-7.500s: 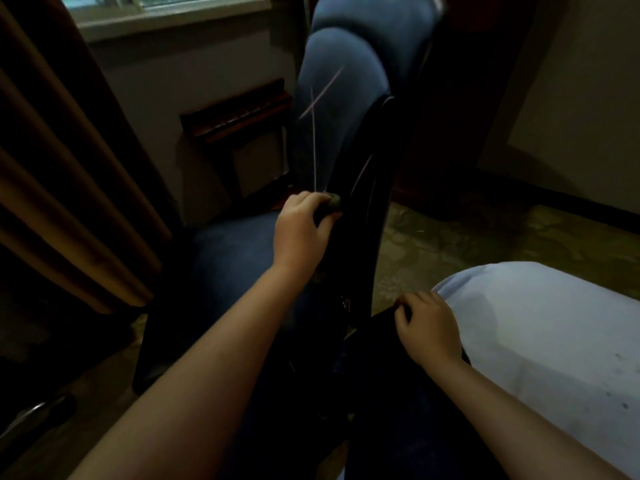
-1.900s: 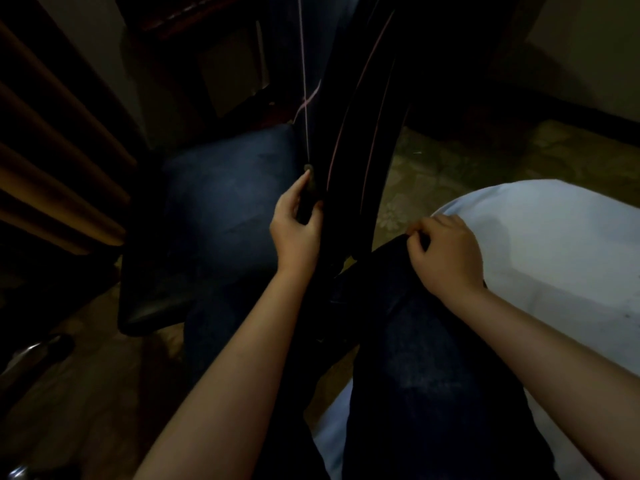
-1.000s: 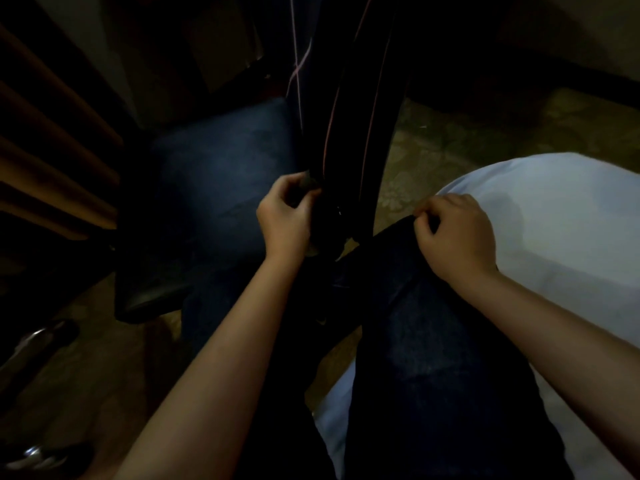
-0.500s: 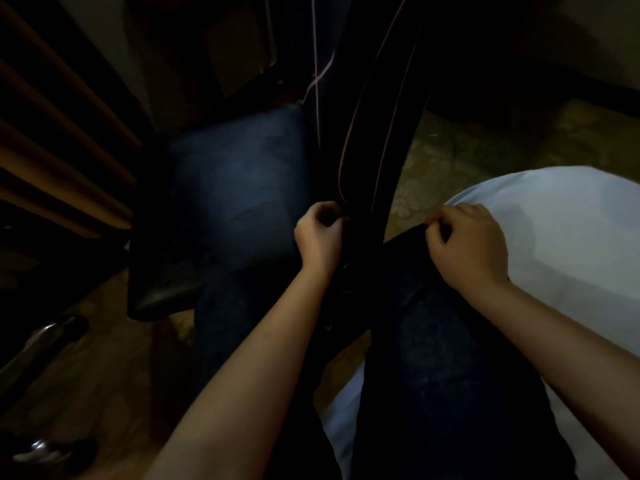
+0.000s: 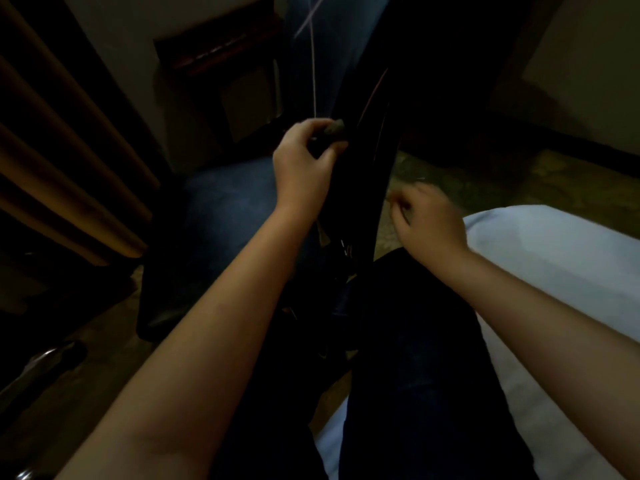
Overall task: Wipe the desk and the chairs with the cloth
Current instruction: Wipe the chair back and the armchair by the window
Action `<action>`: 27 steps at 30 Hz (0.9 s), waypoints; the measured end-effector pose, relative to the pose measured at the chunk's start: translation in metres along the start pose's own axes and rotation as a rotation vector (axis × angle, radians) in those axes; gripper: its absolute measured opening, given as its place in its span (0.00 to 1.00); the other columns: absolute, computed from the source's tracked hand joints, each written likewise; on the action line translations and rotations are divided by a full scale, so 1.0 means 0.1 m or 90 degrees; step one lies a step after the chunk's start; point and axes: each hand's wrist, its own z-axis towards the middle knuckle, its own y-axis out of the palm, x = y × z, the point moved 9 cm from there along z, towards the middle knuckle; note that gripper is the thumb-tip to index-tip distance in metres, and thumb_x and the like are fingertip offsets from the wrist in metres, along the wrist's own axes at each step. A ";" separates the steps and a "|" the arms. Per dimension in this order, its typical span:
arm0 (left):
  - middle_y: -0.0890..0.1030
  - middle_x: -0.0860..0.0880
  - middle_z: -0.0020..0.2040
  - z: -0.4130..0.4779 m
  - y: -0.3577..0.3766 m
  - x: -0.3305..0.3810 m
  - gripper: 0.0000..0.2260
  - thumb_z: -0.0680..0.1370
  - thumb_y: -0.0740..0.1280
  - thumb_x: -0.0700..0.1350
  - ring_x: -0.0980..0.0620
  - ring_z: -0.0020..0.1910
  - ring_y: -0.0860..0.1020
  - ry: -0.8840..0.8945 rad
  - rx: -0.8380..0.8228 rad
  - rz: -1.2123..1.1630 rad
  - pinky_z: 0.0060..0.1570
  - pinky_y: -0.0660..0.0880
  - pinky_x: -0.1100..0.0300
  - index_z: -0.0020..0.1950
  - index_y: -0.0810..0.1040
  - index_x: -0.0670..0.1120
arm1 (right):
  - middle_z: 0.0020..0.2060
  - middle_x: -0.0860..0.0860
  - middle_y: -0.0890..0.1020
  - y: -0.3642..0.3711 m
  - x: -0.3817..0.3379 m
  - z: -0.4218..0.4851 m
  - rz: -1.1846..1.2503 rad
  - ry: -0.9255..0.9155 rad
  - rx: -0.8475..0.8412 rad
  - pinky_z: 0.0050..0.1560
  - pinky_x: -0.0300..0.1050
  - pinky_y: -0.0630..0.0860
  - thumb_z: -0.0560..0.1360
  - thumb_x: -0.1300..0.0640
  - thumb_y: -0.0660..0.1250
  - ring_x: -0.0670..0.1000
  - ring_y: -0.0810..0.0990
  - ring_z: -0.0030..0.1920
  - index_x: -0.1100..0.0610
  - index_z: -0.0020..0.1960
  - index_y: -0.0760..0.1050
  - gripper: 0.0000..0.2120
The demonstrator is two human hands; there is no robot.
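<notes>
A chair with a blue padded seat and a black back shell stands side-on right in front of me. My left hand grips a small dark cloth and holds it against the front edge of the black shell, just above the seat. My right hand is blurred and hovers beyond my right knee, beside the shell's rear face. Its fingers are loosely curled with nothing in them. The room is dim and the lower part of the chair is lost in shadow.
A white padded surface lies under and to the right of my legs. Orange curtain folds hang at the left, and a dark wooden shelf is on the wall behind the chair. A metal chair leg shows at lower left.
My left hand has slid up the chair back's edge with the cloth. My right hand has lifted off my knee and moved forward.
</notes>
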 end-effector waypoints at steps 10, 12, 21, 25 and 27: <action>0.83 0.52 0.50 -0.16 -0.01 -0.22 0.11 0.73 0.73 0.38 0.56 0.50 0.80 -0.073 -0.022 0.047 0.54 0.76 0.64 0.54 0.83 0.45 | 0.35 0.56 0.79 -1.01 -0.82 0.59 -0.083 -0.167 0.175 0.35 0.44 0.67 0.78 0.52 0.63 0.57 0.77 0.40 0.60 0.44 0.78 0.12; 0.83 0.51 0.50 -0.09 -0.02 -0.06 0.11 0.73 0.73 0.39 0.56 0.50 0.80 -0.064 -0.011 0.054 0.55 0.76 0.60 0.54 0.83 0.44 | 0.36 0.56 0.79 -1.20 -0.85 0.68 -0.082 -0.139 0.214 0.35 0.45 0.69 0.78 0.48 0.64 0.56 0.77 0.39 0.60 0.43 0.77 0.15; 0.81 0.50 0.54 0.50 0.05 1.18 0.12 0.75 0.71 0.42 0.59 0.52 0.77 0.173 0.025 0.089 0.49 0.67 0.78 0.59 0.81 0.45 | 0.45 0.50 0.76 -1.44 -0.75 1.05 0.007 0.048 0.174 0.38 0.39 0.68 0.75 0.44 0.69 0.50 0.76 0.45 0.57 0.53 0.73 0.17; 0.80 0.50 0.55 0.26 0.08 0.80 0.13 0.75 0.71 0.40 0.54 0.54 0.79 0.163 0.009 0.141 0.54 0.74 0.65 0.59 0.80 0.45 | 0.44 0.48 0.74 -1.44 -0.70 1.07 0.028 0.061 0.162 0.35 0.37 0.65 0.75 0.46 0.70 0.47 0.74 0.44 0.55 0.51 0.71 0.15; 0.80 0.50 0.56 0.10 0.09 0.51 0.13 0.75 0.70 0.38 0.52 0.55 0.78 0.109 -0.003 0.172 0.55 0.75 0.62 0.59 0.80 0.46 | 0.45 0.49 0.74 -1.42 -0.69 1.07 0.030 0.060 0.164 0.41 0.41 0.68 0.75 0.47 0.71 0.49 0.75 0.46 0.57 0.53 0.72 0.16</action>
